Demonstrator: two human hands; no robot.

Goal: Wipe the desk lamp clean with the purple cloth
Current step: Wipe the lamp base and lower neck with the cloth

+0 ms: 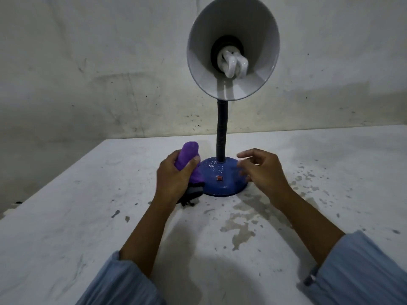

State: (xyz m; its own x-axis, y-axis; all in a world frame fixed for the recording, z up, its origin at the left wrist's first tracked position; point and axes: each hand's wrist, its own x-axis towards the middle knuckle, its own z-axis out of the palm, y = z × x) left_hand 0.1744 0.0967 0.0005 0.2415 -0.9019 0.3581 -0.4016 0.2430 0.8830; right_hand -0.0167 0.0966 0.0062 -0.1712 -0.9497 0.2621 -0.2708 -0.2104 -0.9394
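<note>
The desk lamp stands mid-table: a round blue base (pixel 220 179) with white specks and a red switch, a black flexible neck (pixel 222 133), and a white shade (pixel 233 47) tilted toward me with a spiral bulb inside. My left hand (pixel 174 179) grips the bunched purple cloth (pixel 188 158) just left of the base; the cloth's lower end hangs against the base's left side. My right hand (pixel 262 170) hovers over the base's right edge, fingers loosely curled and blurred, holding nothing.
A dark crumpled item (pixel 190 198) lies on the table under my left hand, beside the base. The white table (pixel 88 205) is stained and speckled, wet-looking in front of the lamp. A scuffed wall rises behind.
</note>
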